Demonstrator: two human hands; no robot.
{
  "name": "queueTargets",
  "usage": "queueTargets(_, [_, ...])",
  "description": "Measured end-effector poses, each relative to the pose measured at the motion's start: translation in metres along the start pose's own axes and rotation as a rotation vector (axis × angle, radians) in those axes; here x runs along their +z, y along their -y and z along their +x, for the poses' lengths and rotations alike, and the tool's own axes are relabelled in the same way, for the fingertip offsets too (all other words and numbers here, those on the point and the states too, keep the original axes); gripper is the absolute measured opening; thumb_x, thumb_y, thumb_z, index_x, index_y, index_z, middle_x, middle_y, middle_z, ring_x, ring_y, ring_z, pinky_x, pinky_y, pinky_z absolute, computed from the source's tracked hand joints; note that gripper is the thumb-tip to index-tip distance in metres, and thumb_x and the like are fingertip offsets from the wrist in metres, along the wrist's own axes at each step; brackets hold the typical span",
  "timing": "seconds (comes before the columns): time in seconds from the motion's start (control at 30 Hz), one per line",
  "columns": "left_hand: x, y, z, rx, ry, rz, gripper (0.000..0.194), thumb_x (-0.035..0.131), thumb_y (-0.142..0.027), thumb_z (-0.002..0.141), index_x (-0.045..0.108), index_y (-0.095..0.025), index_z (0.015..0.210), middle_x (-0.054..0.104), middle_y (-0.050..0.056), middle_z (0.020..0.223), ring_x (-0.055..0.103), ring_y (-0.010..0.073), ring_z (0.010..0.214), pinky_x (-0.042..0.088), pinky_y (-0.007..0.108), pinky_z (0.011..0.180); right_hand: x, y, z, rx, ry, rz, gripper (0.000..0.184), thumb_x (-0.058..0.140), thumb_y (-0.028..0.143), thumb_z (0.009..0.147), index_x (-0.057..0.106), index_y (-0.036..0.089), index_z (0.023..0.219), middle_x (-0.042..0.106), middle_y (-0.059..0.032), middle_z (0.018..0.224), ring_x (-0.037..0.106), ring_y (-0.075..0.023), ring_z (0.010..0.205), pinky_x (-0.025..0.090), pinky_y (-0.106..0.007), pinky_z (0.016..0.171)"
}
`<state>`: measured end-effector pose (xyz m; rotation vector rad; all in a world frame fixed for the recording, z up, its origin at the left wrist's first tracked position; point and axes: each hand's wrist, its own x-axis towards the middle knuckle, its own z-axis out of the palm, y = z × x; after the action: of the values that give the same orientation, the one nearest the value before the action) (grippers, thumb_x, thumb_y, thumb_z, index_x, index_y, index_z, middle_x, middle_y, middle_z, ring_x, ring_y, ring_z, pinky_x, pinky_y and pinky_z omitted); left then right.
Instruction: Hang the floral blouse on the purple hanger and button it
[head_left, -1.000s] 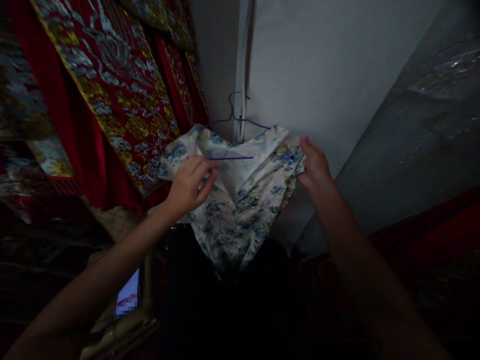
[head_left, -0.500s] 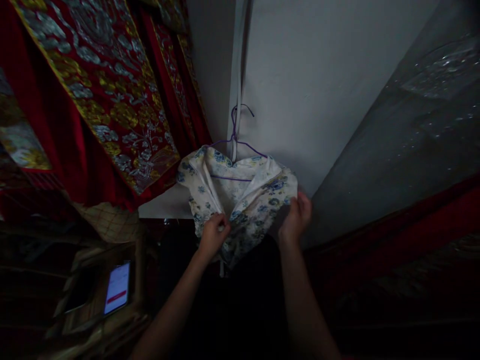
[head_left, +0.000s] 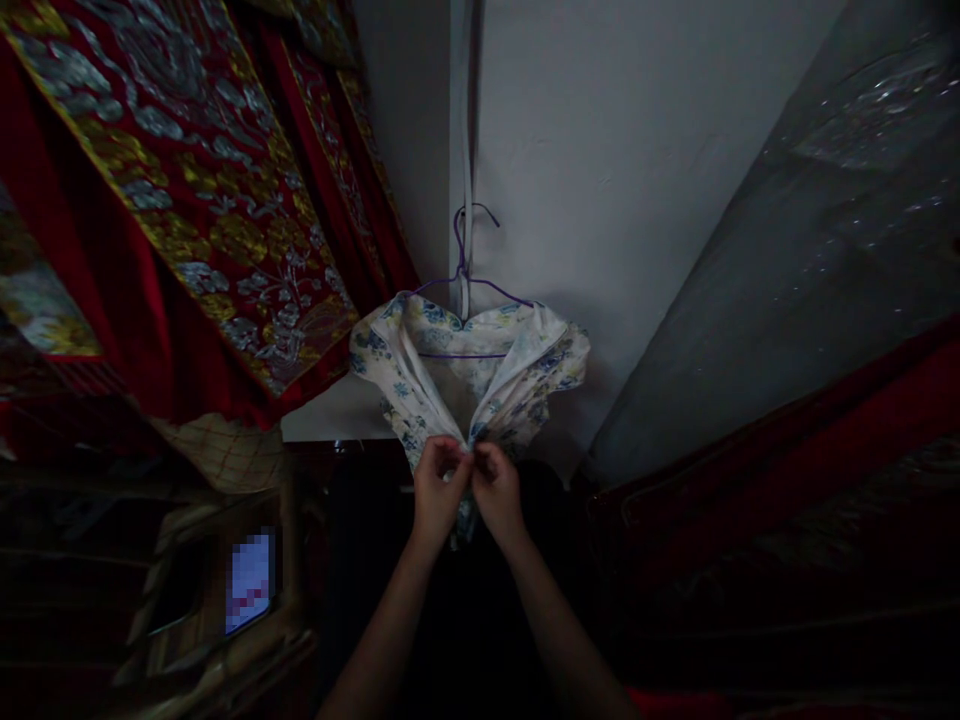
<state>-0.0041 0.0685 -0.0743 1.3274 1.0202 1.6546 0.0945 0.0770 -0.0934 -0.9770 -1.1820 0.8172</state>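
Note:
A short-sleeved floral shirt (head_left: 525,385), white with blue and yellow flowers, hangs on a purple wire hanger (head_left: 495,287) in front of me. Its collar spreads wide, and the two front edges come together in a V. My left hand (head_left: 439,485) pinches the left front edge at the bottom of that V. Right beside it, my right hand (head_left: 496,490) pinches the other edge, fingertips almost touching those of the left. Any button between the fingers is too small and dark to make out. Below the hands, the shirt's lower part is mostly hidden.
A pale strap (head_left: 466,120) holds the hanger against the white wall (head_left: 600,150). Red embroidered cloth (head_left: 247,230) hangs at the left. Below it, a lit phone (head_left: 249,580) lies on a wooden stool (head_left: 172,640). Clear plastic sheeting (head_left: 750,280) slants down the right side.
My right hand has left the shirt's right sleeve and moved left to the front edge, meeting my left hand. The view has shifted slightly.

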Motion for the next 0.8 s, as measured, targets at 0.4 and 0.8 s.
queueTargets(0.4, [-0.006, 0.001, -0.005, 0.041, 0.196, 0.413, 0.018, 0.050, -0.033, 0.099, 0.057, -0.019, 0.089, 0.061, 0.001, 0.080, 0.059, 0.0165, 0.075, 0.044, 0.028, 0.072, -0.009, 0.002, 0.000, 0.141, -0.031, 0.099, 0.017, 0.076, 0.032, 0.067, 0.070, 0.019, 0.078, 0.075, -0.0043, 0.076, 0.072, -0.0213, 0.073, 0.058, -0.033, 0.073])
queueTargets(0.8, [-0.002, -0.017, -0.008, 0.024, 0.296, 0.369, 0.028, 0.049, -0.036, 0.097, 0.059, -0.019, 0.077, 0.059, 0.002, 0.074, 0.055, 0.0170, 0.073, 0.041, 0.029, 0.070, -0.022, 0.016, 0.004, 0.146, -0.008, 0.116, 0.011, 0.075, 0.025, 0.064, 0.074, 0.020, 0.073, 0.075, -0.0023, 0.072, 0.070, -0.0196, 0.068, 0.055, -0.031, 0.068])
